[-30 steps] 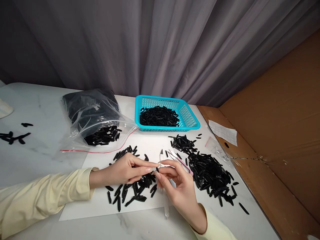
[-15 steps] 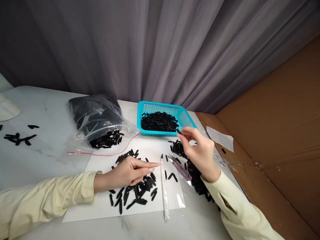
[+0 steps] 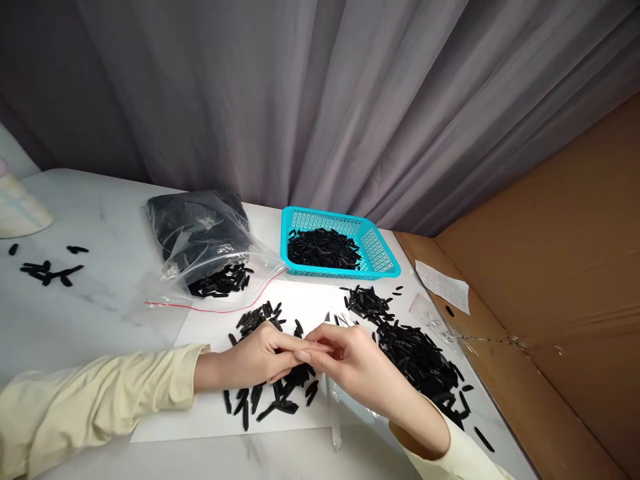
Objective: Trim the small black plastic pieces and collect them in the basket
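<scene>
My left hand (image 3: 263, 353) is closed over the pile of thin black pieces (image 3: 277, 403) on the white sheet (image 3: 175, 420). Its fingertips meet those of my right hand (image 3: 353, 363), which is pinched shut just to the right. Whatever lies between the fingers is too small or hidden to make out. Under my right hand is a white-handled knife (image 3: 335, 427), partly covered, and the tips of the thread snips (image 3: 345, 320) peek out above it. Behind both hands, a blue plastic basket (image 3: 367, 273) holds many similar black pieces.
An open zip bag (image 3: 200, 227) with black contents lies at the back left. To the right is a larger black heap (image 3: 420, 363) near the table edge. Loose pieces (image 3: 50, 272) lie at far left. A paper slip (image 3: 443, 287) rests by the cardboard wall (image 3: 565, 267).
My right hand has come down from the basket's front edge, where it pinched a black piece, to my left hand's fingertips. My left hand stays over the sheet, still closed.
</scene>
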A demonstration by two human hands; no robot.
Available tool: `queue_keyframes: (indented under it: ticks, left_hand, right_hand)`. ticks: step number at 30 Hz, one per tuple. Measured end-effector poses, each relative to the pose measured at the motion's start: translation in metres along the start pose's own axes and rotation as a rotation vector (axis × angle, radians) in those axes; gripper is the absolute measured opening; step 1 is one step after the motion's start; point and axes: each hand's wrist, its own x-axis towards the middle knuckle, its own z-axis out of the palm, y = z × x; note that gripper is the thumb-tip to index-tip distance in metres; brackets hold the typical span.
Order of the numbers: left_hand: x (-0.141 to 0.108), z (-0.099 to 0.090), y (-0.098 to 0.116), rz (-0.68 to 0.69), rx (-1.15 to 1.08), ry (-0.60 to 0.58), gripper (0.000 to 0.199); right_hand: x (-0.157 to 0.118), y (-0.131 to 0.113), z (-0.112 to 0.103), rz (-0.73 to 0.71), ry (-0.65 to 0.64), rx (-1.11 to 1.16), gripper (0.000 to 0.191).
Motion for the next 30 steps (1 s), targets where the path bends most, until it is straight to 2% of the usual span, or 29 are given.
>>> queue_keyframes:
  ticks: [4,8,15,18,20,22,27,29,30]
  left_hand:
    - [-0.001,-0.001,0.005,0.046,0.106,-0.071,0.038]
    - [-0.002,-0.003,0.009,0.065,0.138,-0.11,0.034]
    - [-0.001,-0.012,0.011,-0.194,-0.348,-0.179,0.064]
    - [0.003,-0.015,0.007,-0.229,-0.486,-0.196,0.072]
    - [0.005,-0.017,0.003,-0.247,-0.569,-0.21,0.075]
    - [0.007,-0.018,0.001,-0.263,-0.646,-0.222,0.075]
    - [0.011,-0.023,-0.002,-0.292,-0.805,-0.233,0.069]
    - [0.011,-0.024,-0.001,-0.326,-0.817,-0.298,0.077]
    - [0.01,-0.024,0.0,-0.341,-0.8,-0.358,0.082]
  right_hand:
    - [-0.001,0.005,-0.001,0.161,-0.113,0.388,0.025]
    - [0.0,0.008,-0.007,0.184,-0.159,0.606,0.027]
    - [0.012,0.019,-0.002,0.22,-0.188,0.959,0.023]
    - [0.017,0.02,0.003,0.23,-0.154,0.959,0.023]
    - [0.018,0.02,0.005,0.218,-0.098,0.823,0.025]
    - [0.019,0.02,0.006,0.142,-0.006,0.54,0.028]
    - [0.024,0.017,0.011,-0.268,0.302,-0.547,0.035]
    - [0.029,0.011,0.019,-0.388,0.355,-0.872,0.035]
    - [0.032,0.007,0.023,-0.418,0.351,-0.96,0.035]
